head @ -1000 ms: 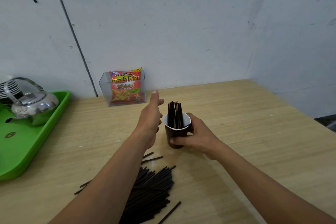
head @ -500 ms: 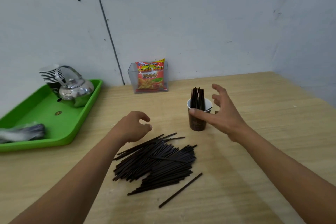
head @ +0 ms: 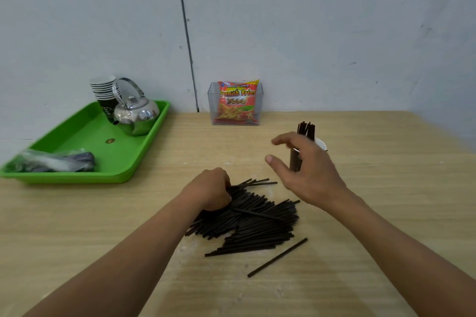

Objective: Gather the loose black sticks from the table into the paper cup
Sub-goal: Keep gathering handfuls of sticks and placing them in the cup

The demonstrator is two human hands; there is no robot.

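Before paper cup (head: 295,163), open R hand (head: 310,174); L hand (head: 211,191) tight round sticks (head: 253,222); tray (head: 82,134) left.

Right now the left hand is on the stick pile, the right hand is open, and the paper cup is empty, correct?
The paper cup is not empty: the head view shows black sticks standing in it. The left hand is on the stick pile and the right hand is open.

One paper cup (head: 295,163), one kettle (head: 136,113), one tray (head: 85,134), one snack packet (head: 238,103), many sticks (head: 257,221)
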